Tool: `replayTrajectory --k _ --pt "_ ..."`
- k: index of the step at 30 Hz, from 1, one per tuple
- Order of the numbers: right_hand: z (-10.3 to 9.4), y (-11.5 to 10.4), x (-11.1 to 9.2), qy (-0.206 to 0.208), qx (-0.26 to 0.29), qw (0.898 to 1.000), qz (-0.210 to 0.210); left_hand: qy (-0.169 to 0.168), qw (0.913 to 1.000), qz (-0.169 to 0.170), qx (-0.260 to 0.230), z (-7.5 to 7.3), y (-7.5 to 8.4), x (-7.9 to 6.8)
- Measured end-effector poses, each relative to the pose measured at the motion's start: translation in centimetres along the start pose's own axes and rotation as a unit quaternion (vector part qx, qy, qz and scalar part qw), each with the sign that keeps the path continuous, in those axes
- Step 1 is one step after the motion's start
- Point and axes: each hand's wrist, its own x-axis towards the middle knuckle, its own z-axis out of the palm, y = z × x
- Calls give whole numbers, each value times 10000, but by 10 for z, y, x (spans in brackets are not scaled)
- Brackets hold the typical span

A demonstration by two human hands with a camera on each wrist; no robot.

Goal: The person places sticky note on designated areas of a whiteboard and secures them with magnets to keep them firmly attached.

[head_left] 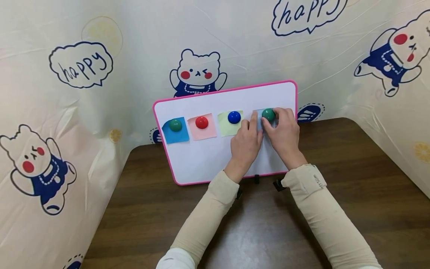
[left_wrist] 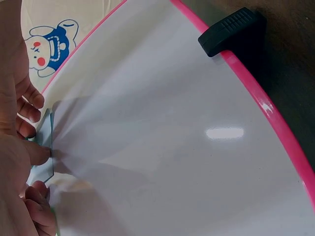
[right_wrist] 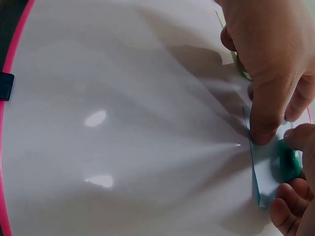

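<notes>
A pink-edged whiteboard (head_left: 201,164) leans at the back of the table. My right hand (head_left: 285,132) pinches a round green magnet (head_left: 268,114) between thumb and fingers, against a light blue sticky note (right_wrist: 268,167) at the board's right side. With thumb and extended fingertips, my left hand (head_left: 246,144) presses that same note beside the magnet; in the left wrist view its thumb lies on the note's lower edge. To the left, a green note (head_left: 228,129) sits under a blue magnet (head_left: 234,117), partly behind my left hand.
Farther left on the board are a pink note (head_left: 208,132) with a red magnet (head_left: 202,122) and a blue note (head_left: 178,137) with a green magnet (head_left: 175,125). A black clip (left_wrist: 234,32) grips the board's lower edge. Printed cloth (head_left: 134,74) hangs behind the brown table (head_left: 141,213).
</notes>
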Motion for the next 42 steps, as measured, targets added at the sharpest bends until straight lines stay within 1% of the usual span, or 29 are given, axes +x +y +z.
replayTrajectory --k 9,15,20,34,39,42 --pt "3 -3 -1 85 -110 9999 9 -3 10000 30 29 0 0 -5" --pt "4 -4 -2 189 -221 9995 -78 -10 10000 30 77 -1 -1 -7" --pt "5 -5 -3 243 -261 9993 -110 -33 10000 56 19 -1 -2 -8" --pt "7 -11 -5 313 -264 9991 137 -220 9997 27 -91 -4 -5 -13" --pt "9 -13 -5 272 -238 9991 236 -268 9996 -2 -21 -6 -6 -15" --pt "9 -13 -5 282 -246 9989 284 -243 9997 16 12 -7 -7 -16"
